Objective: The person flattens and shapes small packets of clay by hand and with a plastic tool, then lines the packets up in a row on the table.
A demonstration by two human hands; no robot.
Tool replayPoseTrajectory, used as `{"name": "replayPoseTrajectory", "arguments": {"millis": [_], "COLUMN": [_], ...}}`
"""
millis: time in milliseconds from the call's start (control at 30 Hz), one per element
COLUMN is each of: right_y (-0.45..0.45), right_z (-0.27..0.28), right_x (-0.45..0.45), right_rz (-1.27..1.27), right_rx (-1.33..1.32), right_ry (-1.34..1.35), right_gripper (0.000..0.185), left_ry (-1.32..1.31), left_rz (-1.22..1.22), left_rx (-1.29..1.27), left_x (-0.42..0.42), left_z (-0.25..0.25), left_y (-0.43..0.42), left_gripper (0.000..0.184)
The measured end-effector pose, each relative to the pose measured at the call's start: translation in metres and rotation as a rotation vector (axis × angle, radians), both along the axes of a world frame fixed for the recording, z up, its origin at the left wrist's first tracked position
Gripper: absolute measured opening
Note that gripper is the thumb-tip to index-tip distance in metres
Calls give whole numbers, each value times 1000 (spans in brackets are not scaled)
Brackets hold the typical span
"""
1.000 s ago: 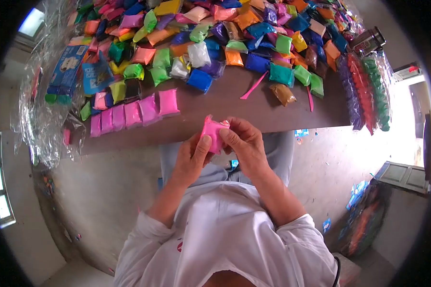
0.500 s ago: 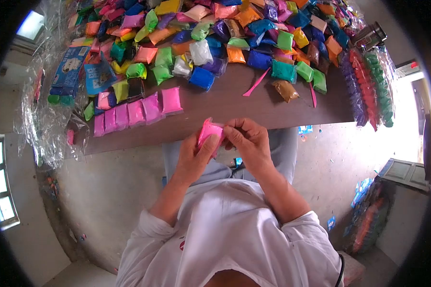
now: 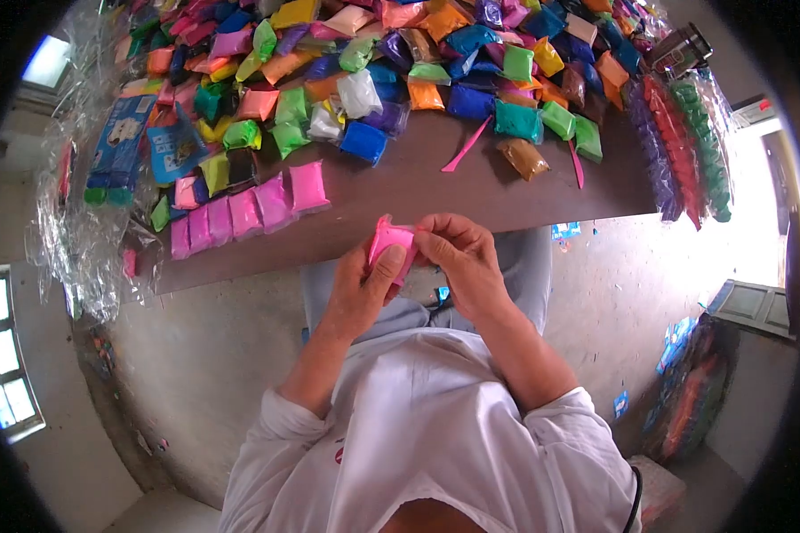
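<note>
A bright pink packet (image 3: pixel 391 238) in clear wrapping is held over my lap, just off the table's front edge. My left hand (image 3: pixel 366 280) is closed around its left side, thumb lying across its face. At its upper right edge, the thumb and forefinger of my right hand (image 3: pixel 460 258) pinch the wrapper. On the dark table (image 3: pixel 373 191), a row of several pink packets (image 3: pixel 244 211) lies to the left, beyond my left hand. Two thin pink tools (image 3: pixel 467 147) and a brown packet (image 3: pixel 524 158) rest farther back on the table.
A large heap of coloured packets (image 3: pixel 362 93) covers the back of the table. Clear plastic wrapping (image 3: pixel 84 178) and a blue printed pack (image 3: pixel 123 133) are at the left. Long bags of purple, red and green pieces (image 3: pixel 676 147) hang at the right edge, beside a dark jar (image 3: pixel 682 51).
My right hand has shifted from the packet's face to its upper right edge, uncovering more of the packet. My left hand keeps its grip. The whole view has shifted slightly.
</note>
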State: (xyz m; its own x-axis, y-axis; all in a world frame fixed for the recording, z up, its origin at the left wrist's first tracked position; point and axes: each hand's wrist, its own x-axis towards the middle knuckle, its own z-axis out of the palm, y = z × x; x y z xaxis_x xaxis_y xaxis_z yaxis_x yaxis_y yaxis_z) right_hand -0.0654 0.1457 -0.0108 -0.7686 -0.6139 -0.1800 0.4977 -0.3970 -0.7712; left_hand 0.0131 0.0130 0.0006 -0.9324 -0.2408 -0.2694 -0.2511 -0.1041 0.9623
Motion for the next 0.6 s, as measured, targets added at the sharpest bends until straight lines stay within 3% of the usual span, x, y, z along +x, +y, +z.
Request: {"name": "replayPoseTrajectory", "arguments": {"millis": [233,300,400,600], "right_y": [2,6,11,5], "right_z": [-13,-19,-3,-6], "right_x": [1,-5,-7,3], "right_rz": [-60,-78,9,34], "right_rx": [93,-93,-65,3], "right_ry": [12,-230,-251,-57], "right_gripper": [15,18,18,18], "left_ry": [-8,5,-13,11], "left_rz": [-53,-73,-85,-56], "left_rx": [72,85,97,112], "left_x": [1,2,3,3], "left_z": [-3,-2,-1,-6], "left_y": [2,3,2,0], "left_gripper": [42,42,40,37]}}
